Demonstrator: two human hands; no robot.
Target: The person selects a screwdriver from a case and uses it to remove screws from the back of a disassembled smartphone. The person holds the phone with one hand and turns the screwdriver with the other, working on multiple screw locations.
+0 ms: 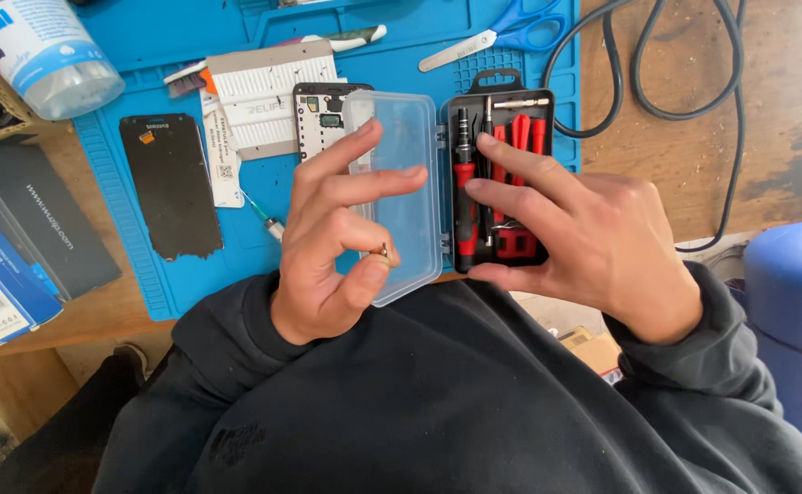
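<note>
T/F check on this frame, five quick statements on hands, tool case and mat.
1. The tool case lies open, its clear lid folded out to one side. True.
2. The left hand pinches a small bit between thumb and finger. True.
3. The right hand holds the scissors. False: it rests on the tool case; the scissors lie untouched on the blue mat.
4. The dark phone panel lies on the blue mat. True.
5. The red-handled driver is out of the case. False: it sits inside.
</note>
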